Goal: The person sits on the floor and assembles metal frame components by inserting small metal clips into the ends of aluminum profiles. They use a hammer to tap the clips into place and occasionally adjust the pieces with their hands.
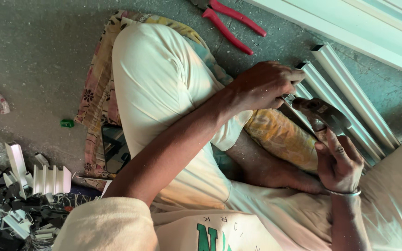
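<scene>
Closest to the lens is the person's cream-sleeved left shoulder (103,223), from which the bare forearm runs up across the bent knee in cream trousers (154,79). The left hand (264,86) is curled nearly shut, its fingertips pinching something small against the end of a long white ribbed aluminium channel (336,109); what it pinches is too hidden to name. Just beside it, the right hand (338,162), wearing a thin metal bangle, is closed around the handle of a dark steel-headed hammer (324,114), whose head rests over the same channel end, almost touching the left fingers. A second white channel piece (354,90) lies alongside the first on the grey concrete floor (38,56). A bare foot and a yellow patterned cushion (282,135) sit between the knee and the channels, hiding their near ends. Beneath the leg is a faded floral cloth (96,79) with a dark phone (115,148) on it. Red-handled pliers (231,21) lie well apart at the top, a small green block (67,123) lies near the cloth, and a heap of short white offcuts (29,181) fills the lower left.
</scene>
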